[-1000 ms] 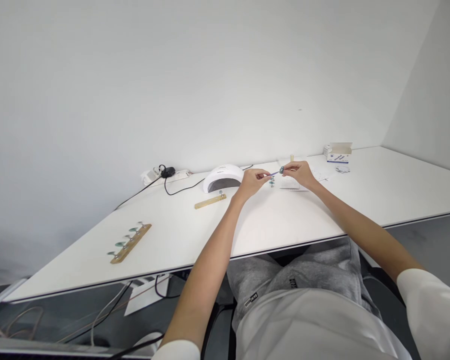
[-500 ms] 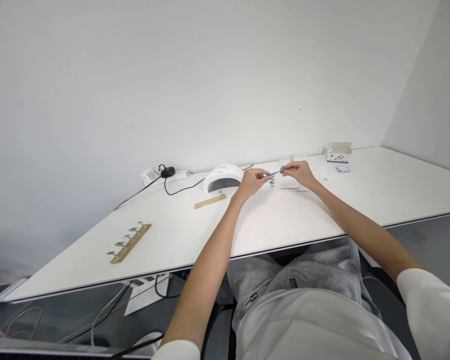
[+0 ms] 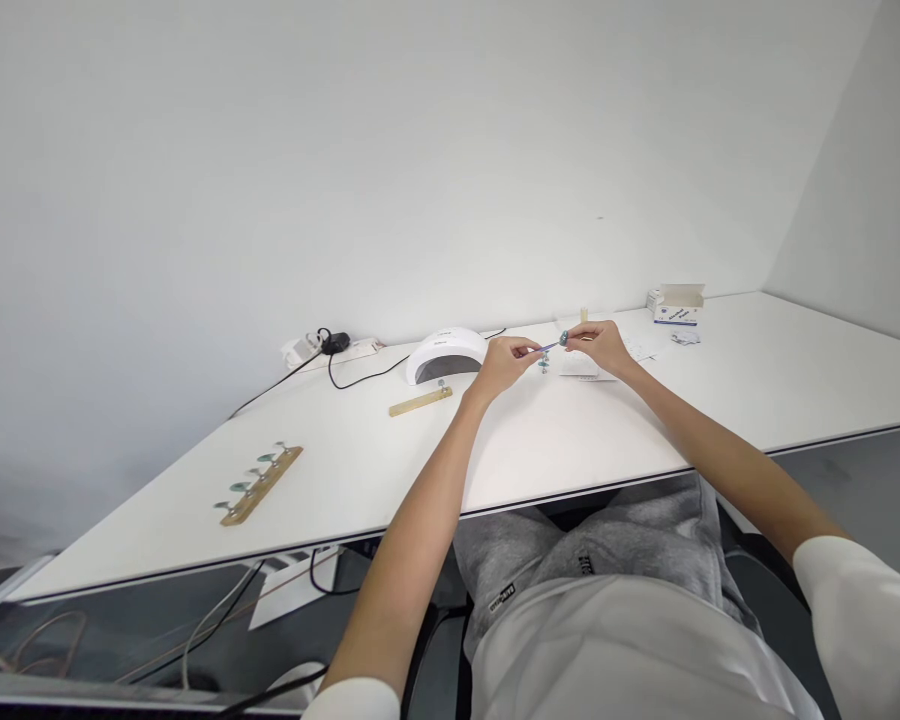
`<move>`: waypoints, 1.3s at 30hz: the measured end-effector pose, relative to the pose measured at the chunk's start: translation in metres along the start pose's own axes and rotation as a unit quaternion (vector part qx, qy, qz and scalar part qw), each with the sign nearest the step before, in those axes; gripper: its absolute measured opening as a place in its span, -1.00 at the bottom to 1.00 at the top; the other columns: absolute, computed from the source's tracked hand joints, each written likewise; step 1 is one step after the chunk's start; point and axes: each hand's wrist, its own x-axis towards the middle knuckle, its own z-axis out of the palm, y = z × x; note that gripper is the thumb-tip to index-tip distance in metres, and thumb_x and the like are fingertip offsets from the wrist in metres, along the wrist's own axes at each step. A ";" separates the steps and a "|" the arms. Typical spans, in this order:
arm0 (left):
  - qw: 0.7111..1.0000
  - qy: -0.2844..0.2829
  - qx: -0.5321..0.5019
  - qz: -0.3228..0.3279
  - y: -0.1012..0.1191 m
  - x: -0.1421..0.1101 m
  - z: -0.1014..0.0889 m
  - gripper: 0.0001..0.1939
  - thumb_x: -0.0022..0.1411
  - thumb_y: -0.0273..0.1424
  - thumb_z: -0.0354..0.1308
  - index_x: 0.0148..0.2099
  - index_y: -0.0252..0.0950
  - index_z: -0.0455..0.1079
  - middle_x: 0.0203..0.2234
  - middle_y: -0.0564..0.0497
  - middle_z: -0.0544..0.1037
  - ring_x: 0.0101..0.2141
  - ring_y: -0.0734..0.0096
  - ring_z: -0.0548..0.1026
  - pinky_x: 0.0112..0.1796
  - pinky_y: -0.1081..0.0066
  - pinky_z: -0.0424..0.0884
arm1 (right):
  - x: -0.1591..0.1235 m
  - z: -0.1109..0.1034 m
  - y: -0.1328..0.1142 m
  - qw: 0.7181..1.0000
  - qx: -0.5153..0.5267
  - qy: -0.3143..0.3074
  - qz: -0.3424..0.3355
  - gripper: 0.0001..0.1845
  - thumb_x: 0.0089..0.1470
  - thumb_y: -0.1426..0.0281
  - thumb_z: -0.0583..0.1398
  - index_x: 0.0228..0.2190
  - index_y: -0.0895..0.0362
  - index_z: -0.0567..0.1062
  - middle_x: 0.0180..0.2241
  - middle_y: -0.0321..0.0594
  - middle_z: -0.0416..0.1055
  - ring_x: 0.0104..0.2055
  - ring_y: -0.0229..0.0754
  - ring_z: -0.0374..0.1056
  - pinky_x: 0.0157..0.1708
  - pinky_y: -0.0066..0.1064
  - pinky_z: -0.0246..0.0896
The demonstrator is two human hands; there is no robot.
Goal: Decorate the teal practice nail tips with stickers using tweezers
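In the head view, my left hand (image 3: 504, 362) is closed in a pinch on a thin blue-purple stick (image 3: 548, 347). The stick points right, toward a small teal press-on nail (image 3: 564, 338) that my right hand (image 3: 601, 345) pinches between its fingertips. The stick's tip is at or close to the nail; contact is too small to make out. Both hands are raised over the far middle of the white table. Just below them, several teal nail tips (image 3: 544, 363) show on the table, partly behind the left fingers.
A white nail lamp (image 3: 447, 345) stands left of my hands, a wooden strip (image 3: 420, 403) before it. Another wooden holder (image 3: 262, 487) bears several nails on stems. White sheets (image 3: 579, 366) lie under my right hand; an opened small box (image 3: 675, 306) sits far right. Black cables (image 3: 371, 378) run behind.
Both hands keep almost the same place and grip. The teal nail in my right fingers seems slightly turned, its teal face showing more.
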 end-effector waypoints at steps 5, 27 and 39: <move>1.000 -0.004 -0.001 0.000 0.001 0.000 0.000 -0.77 0.03 -0.28 0.22 -0.36 -0.34 0.57 -0.59 0.02 0.48 -0.59 0.55 0.26 -0.53 0.49 0.18 | -0.001 0.000 -0.002 1.000 -0.007 -0.002 -0.001 -0.74 -0.29 0.25 0.40 -0.54 0.17 0.59 -0.48 -0.16 0.53 -0.41 -0.13 0.46 -0.22 -0.22 0.43; 1.000 0.002 0.000 -0.005 0.001 0.000 0.000 -0.77 0.02 -0.27 0.22 -0.36 -0.34 0.57 -0.61 0.03 0.46 -0.60 0.54 0.25 -0.53 0.48 0.18 | 0.000 0.000 0.001 1.000 -0.003 -0.006 -0.003 -0.73 -0.29 0.23 0.40 -0.54 0.17 0.59 -0.48 -0.16 0.53 -0.41 -0.13 0.46 -0.23 -0.20 0.44; 1.000 -0.001 0.000 0.000 0.001 0.000 0.000 -0.77 0.04 -0.27 0.22 -0.36 -0.34 0.57 -0.58 0.01 0.49 -0.58 0.54 0.27 -0.53 0.48 0.20 | 0.000 -0.001 0.002 1.000 -0.016 -0.002 0.001 -0.73 -0.29 0.23 0.40 -0.53 0.16 0.59 -0.48 -0.16 0.53 -0.41 -0.12 0.46 -0.23 -0.21 0.43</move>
